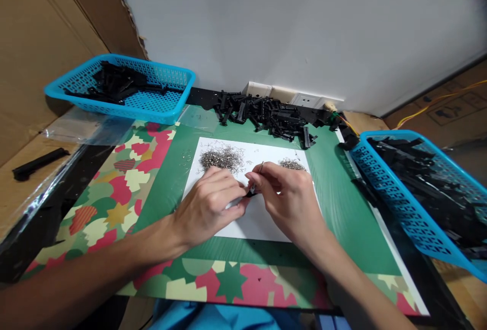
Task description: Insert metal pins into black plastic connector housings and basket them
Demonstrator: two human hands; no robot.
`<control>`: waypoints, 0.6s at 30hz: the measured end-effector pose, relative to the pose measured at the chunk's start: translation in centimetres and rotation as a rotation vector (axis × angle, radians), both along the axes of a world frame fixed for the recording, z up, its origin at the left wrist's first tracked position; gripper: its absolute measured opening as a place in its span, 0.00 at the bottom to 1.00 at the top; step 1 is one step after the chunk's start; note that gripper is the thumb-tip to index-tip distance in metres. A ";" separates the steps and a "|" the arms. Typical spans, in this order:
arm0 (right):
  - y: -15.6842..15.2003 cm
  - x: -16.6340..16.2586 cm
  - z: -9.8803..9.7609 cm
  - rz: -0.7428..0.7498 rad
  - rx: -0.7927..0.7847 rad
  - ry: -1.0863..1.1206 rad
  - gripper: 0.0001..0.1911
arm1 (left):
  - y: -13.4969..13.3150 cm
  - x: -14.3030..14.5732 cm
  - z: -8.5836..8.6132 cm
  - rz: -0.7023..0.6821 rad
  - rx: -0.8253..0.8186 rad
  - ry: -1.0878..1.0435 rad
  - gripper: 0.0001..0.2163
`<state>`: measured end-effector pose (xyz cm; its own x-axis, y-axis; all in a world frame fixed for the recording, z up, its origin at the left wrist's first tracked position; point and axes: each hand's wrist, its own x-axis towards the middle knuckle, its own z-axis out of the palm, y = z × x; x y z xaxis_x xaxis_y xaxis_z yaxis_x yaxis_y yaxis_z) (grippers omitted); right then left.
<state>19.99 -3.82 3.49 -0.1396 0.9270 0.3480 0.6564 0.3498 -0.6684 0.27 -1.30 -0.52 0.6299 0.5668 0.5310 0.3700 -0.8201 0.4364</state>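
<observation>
Both hands meet over a white sheet (pixel 266 221) on the green mat. My left hand (pixel 211 200) is closed, its fingertips pinching a small black plastic part (pixel 251 193). My right hand (pixel 287 193) is closed too, pinching a thin metal pin (pixel 262 167) that sticks up from its fingers beside the black part. A heap of small metal pins (pixel 222 157) lies on the sheet just behind my left hand. A smaller heap of pins (pixel 291 164) lies behind my right hand.
A pile of black plastic parts (pixel 266 114) lies along the back wall. A blue basket (pixel 125 86) with black parts stands back left, another blue basket (pixel 418 193) at the right. A black strip (pixel 40 163) lies far left. A wall socket strip (pixel 292 98) with orange wires is behind.
</observation>
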 end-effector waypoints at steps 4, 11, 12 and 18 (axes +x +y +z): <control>0.0 -0.1 0.0 -0.002 0.008 -0.012 0.14 | 0.0 0.0 -0.1 -0.023 -0.025 -0.007 0.05; -0.7 -0.2 -0.1 -0.025 -0.021 -0.002 0.14 | -0.2 0.1 -0.2 -0.006 -0.034 -0.054 0.05; -0.7 -0.3 -0.2 -0.021 -0.006 -0.001 0.14 | -0.2 0.1 -0.2 -0.003 -0.039 -0.051 0.05; -0.6 0.0 -0.5 0.015 0.012 0.080 0.14 | -0.3 0.1 -0.2 0.018 -0.083 -0.056 0.03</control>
